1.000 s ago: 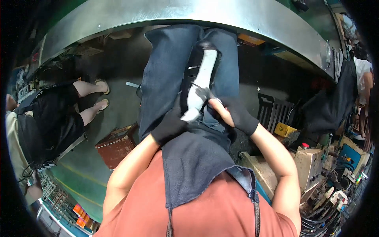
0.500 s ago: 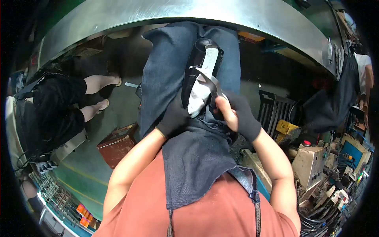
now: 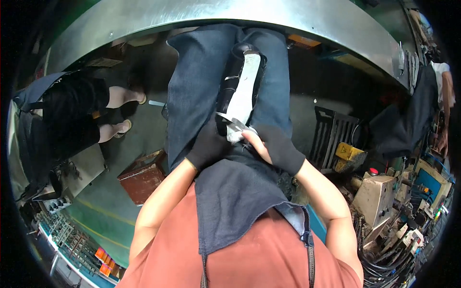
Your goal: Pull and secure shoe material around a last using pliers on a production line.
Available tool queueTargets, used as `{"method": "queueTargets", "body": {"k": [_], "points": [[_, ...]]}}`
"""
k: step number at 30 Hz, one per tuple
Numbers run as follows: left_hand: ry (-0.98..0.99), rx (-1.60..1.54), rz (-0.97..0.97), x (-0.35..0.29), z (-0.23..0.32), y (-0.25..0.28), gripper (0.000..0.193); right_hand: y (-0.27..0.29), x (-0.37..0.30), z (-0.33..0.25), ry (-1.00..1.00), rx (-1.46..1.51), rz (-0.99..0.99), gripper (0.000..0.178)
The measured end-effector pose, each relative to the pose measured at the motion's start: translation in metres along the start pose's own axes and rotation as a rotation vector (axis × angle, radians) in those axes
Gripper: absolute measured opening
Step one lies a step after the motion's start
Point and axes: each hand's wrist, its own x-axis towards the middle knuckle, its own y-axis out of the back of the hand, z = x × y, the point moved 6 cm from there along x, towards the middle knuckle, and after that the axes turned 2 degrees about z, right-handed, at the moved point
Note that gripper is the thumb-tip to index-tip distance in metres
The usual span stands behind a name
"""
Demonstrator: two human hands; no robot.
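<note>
On my lap, over the dark jeans, lies a long black shoe [image 3: 229, 86], its pale white underside [image 3: 246, 86] turned up and a rounded dark end [image 3: 246, 49] away from me. My left hand [image 3: 210, 143], in a black fingerless glove, is closed around the near end at its left side; its fingertips are hidden. My right hand [image 3: 273, 147], gloved the same way, grips a curved, pointed metal blade [image 3: 233, 120]. The blade lies across the near part of the white underside, its point toward the left. My right thumb is bare and extends along the blade; its handle is hidden.
A steel bench edge [image 3: 211, 14] curves across beyond my knees. A brown box [image 3: 141, 178] stands on the floor at left, near another person's legs [image 3: 117, 97]. At right are a black slatted rack [image 3: 331, 139], a yellow pedal [image 3: 349, 152] and a machine with a red button [image 3: 373, 172].
My right hand and the blade have moved left and toward me, from mid-underside to the near end. More of the white underside shows. My left hand stays on the shoe.
</note>
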Motion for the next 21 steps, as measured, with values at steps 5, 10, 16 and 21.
{"method": "queueTargets", "body": {"k": [5,10,16,21], "points": [[-0.042,-0.127,0.111,-0.005,0.024,0.005,0.065,0.015,-0.011,0.007,-0.136,0.065,0.087,0.041],[-0.168,0.359,0.076,-0.019,0.056,0.047,0.076,0.024,-0.018,0.021,-0.207,0.176,0.066,0.036],[-0.229,0.102,0.315,-0.005,0.136,0.174,0.048,0.053,-0.041,0.010,-0.174,0.351,0.133,0.039],[-0.220,0.306,0.259,0.076,0.057,0.017,0.081,0.053,-0.040,0.010,-0.252,0.510,0.183,0.041]]}}
